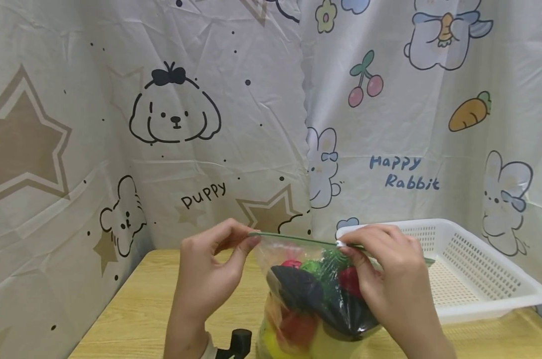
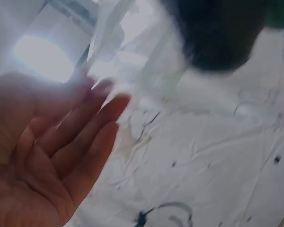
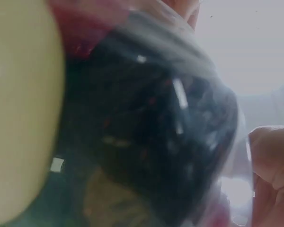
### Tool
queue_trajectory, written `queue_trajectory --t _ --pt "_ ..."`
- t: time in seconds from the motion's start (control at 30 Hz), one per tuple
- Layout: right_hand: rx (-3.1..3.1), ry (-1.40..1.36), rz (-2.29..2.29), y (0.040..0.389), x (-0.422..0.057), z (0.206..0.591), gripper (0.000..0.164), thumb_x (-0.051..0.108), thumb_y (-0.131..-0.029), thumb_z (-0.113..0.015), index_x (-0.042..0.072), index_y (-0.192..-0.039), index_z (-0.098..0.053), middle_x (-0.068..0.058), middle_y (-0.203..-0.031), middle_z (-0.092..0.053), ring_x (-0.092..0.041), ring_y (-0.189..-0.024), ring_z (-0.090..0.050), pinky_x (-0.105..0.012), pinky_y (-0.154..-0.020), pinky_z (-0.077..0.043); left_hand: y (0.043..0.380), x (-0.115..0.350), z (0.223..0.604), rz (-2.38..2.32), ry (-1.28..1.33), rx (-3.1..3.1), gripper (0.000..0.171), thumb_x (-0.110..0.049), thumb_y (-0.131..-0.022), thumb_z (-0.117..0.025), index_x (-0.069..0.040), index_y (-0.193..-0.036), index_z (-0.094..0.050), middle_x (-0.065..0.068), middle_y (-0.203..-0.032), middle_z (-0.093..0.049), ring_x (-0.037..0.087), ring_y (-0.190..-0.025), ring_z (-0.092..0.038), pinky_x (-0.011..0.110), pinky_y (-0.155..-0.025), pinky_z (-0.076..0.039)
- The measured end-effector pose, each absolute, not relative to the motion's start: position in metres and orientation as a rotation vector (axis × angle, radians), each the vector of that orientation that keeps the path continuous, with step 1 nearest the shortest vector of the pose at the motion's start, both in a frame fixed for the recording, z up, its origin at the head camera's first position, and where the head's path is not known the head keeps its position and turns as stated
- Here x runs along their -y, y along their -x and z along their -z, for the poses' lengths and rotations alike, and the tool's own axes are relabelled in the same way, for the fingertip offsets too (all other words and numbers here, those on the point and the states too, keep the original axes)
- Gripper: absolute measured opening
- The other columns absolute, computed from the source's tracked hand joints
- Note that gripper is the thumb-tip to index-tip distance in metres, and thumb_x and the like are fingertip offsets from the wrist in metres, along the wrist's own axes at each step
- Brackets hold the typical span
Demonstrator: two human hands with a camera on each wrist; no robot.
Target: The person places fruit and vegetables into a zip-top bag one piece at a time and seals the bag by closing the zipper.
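A clear zip bag [image 1: 271,254] with a green zip strip [image 1: 297,238] stands upright, filled with colourful fruit and vegetable pieces. Its left top corner is pinched between thumb and fingers of my left hand [image 1: 208,279]. Farther along the strip, my right hand [image 1: 398,269] pinches at the small white slider [image 1: 340,244]. Inside the bag show dark, glossy pieces [image 1: 297,286], leafy green ones [image 1: 335,259], and red and yellow ones lower down. In the right wrist view a pale yellow round piece [image 3: 23,109] sits beside a dark one [image 3: 151,109].
Behind the right hand, a white perforated plastic basket [image 1: 490,294] stands on the wooden table [image 1: 145,304]. Printed curtains [image 1: 253,124] hang around the back and sides. A black device part [image 1: 241,343] juts out by the left wrist.
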State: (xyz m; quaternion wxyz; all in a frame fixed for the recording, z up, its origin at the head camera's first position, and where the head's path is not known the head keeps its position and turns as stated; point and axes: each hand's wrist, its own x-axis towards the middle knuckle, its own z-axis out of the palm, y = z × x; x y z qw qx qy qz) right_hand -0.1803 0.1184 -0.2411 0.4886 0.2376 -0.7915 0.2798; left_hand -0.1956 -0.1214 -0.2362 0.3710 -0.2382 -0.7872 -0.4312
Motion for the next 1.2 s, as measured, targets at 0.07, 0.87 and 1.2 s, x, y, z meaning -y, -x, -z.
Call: queue_trajectory --t 0.07,0.87,1.2 --pt "1.944 -0.554 -0.699 0.181 -0.120 0.241 0.012 0.008 -0.074 -0.074 0.014 -0.084 -0.071 -0.002 -0.082 -0.073 -0.015 -0.087 -0.057 -0.041 -0.068 -0.036 0.198 0.114 0.237 1.167 0.588 2.016 0.006 -0.021 -0.084 -0.068 -0.016 -0.082 -0.066 -0.004 -0.075 -0.069 0.004 -0.075 -0.066 0.031 -0.073 -0.061" --pt "2.016 -0.569 -0.784 0.182 -0.114 0.244 0.014 0.009 -0.074 -0.075 0.017 -0.085 -0.072 0.002 -0.084 -0.073 -0.013 -0.085 -0.060 -0.043 -0.074 -0.039 0.211 0.101 0.244 1.113 0.934 1.917 0.012 -0.030 -0.083 -0.068 -0.020 -0.082 -0.073 -0.006 -0.069 -0.071 0.001 -0.046 -0.040 0.015 -0.041 -0.033" --pt "1.980 -0.539 -0.730 0.195 -0.131 0.247 0.015 0.006 -0.072 -0.076 0.017 -0.082 -0.071 0.000 -0.078 -0.074 -0.014 -0.075 -0.063 -0.045 -0.072 -0.031 0.225 0.118 0.249 1.164 0.777 1.981 0.012 -0.026 -0.084 -0.067 -0.016 -0.083 -0.074 0.003 -0.075 -0.075 0.002 -0.040 -0.025 0.019 -0.040 -0.026"
